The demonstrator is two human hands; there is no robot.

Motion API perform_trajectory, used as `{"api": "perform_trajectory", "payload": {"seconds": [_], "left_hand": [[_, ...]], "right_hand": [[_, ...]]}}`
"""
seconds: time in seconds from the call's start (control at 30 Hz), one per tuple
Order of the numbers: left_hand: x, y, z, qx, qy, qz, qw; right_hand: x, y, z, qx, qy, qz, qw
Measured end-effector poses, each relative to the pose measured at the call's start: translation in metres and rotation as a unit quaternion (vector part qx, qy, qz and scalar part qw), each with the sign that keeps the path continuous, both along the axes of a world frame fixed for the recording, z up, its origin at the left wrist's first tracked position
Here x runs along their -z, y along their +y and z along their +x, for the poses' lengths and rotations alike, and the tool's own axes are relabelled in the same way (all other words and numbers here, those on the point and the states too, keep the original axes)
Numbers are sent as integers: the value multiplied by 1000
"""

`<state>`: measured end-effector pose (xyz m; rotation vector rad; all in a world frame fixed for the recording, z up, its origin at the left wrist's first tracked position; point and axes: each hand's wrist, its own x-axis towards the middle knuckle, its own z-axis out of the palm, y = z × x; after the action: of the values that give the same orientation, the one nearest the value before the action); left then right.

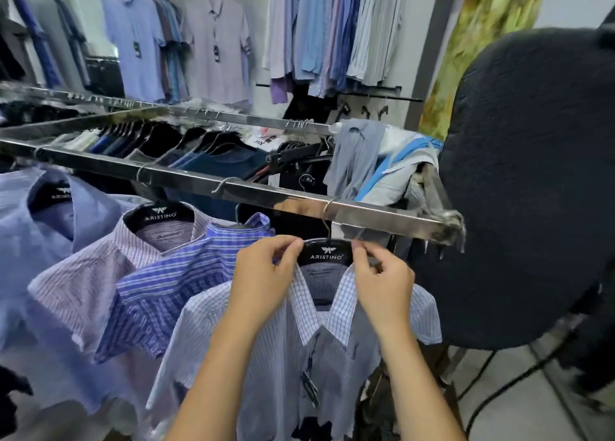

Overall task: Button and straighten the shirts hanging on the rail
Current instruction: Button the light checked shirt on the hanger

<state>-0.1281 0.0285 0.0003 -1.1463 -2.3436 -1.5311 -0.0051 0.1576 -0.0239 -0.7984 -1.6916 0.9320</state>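
A white shirt with fine blue checks (273,350) hangs on a black hanger (327,252) from the chrome rail (233,187), nearest the rail's right end. My left hand (266,274) pinches the left side of its collar up by the hanger. My right hand (379,277) pinches the right side of the collar at the same height. The collar points meet below the neck and a dark price tag (309,384) dangles down the front. To its left hang a blue striped shirt (173,291), a pink striped shirt (96,274) and a plain light blue shirt (33,241).
A large dark padded chair back (532,191) stands close on the right, just past the rail end. Loose grey and blue garments (376,164) are draped over that end. Behind runs a second rail (199,111) of dark tops, and shirts hang on the back wall (216,48).
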Motion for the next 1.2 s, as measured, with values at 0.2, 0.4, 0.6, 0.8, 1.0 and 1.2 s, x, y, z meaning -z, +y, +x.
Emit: {"api": "perform_trajectory", "payload": {"seconds": [0.2,0.4,0.6,0.8,1.0,1.2], "left_hand": [[-5,0,-12,42,-2,-25,999],[-12,4,-21,65,-87,-44,993],[-18,8,-25,89,-133,-65,985],[-21,4,-25,94,-167,-44,981],[-7,-15,-17,56,-102,-52,992],[4,-9,-19,29,-169,-16,985]], "right_hand": [[-6,-16,4,39,-37,34,998],[-17,-6,11,8,-53,-26,998],[-14,7,12,2,-70,-76,995],[-17,7,15,-16,-58,-90,994],[-15,4,26,-38,-69,-37,996],[-17,-4,19,-25,-58,-7,998]]}}
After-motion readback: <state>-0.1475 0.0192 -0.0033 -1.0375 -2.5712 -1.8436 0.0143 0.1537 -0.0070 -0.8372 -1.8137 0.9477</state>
